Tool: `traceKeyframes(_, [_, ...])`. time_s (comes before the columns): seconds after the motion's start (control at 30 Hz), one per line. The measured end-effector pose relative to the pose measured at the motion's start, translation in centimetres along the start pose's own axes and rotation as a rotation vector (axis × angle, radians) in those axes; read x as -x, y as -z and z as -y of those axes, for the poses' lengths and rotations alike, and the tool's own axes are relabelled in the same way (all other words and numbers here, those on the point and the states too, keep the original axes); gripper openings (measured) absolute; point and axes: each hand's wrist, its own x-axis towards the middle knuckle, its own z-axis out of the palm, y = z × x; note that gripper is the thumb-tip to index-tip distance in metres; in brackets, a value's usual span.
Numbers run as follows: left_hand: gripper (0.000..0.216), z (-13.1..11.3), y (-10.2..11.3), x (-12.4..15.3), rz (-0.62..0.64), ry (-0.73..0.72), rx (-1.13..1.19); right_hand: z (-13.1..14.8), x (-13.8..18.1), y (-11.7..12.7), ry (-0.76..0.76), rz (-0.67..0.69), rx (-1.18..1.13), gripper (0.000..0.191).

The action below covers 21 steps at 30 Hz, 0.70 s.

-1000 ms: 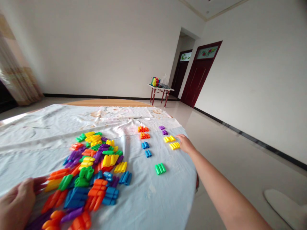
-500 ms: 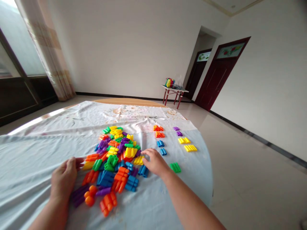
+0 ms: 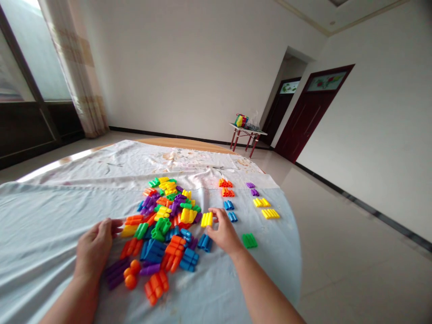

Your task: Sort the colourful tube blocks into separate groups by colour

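My right hand (image 3: 223, 231) pinches a yellow plastic building block (image 3: 207, 219) of joined tubes between thumb and fingers, at the right side of a mixed pile. A blue block (image 3: 204, 243) lies just below it on the cloth. My left hand (image 3: 96, 245) rests on the table at the pile's left edge, fingers loosely extended and holding nothing. Its fingertips are beside a yellow block (image 3: 129, 231) and an orange block (image 3: 133, 219). Within the pile are green blocks (image 3: 161, 228), purple blocks (image 3: 116, 272) and more orange blocks (image 3: 156, 287).
Right of the pile lie orange pieces (image 3: 227, 192), blue pieces (image 3: 232, 217), purple pieces (image 3: 254, 192), yellow pieces (image 3: 270, 213) and a green piece (image 3: 249, 240). A wrinkled cloth (image 3: 60, 216) covers the round table. Behind stands a small table (image 3: 248, 129) with bags.
My right hand has taken the yellow block from the pile's right edge and moved slightly right with it. My left hand stays by the pile. The view has shifted a little.
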Motion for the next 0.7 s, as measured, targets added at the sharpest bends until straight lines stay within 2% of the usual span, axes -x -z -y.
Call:
traceKeyframes(0.1, [0.036,0.0,0.0,-0.1,0.006,0.005,0.005,0.0,-0.1,0.6,0.069,-0.042,0.131,0.050])
traceKeyframes(0.23, [0.038,0.2,0.0,-0.1,0.016,0.004,0.002,0.0,-0.2,0.6,0.113,0.058,0.246,0.057])
traceKeyframes(0.33, [0.039,0.4,0.0,-0.2,0.008,0.009,0.000,0.0,-0.1,0.2,0.146,0.148,0.182,0.066])
traceKeyframes(0.43, [0.038,0.3,0.0,-0.2,0.001,0.013,-0.006,-0.3,-0.1,0.0,0.169,0.164,0.090,0.069])
traceKeyframes(0.63, [0.035,-0.2,0.0,0.1,-0.016,0.025,-0.030,-1.5,-0.3,-0.1,0.073,0.139,0.095,0.059])
traceKeyframes(0.7, [0.035,-0.2,-0.1,0.2,-0.056,-0.017,-0.099,-1.6,-0.4,-0.4,0.036,0.145,0.101,0.055])
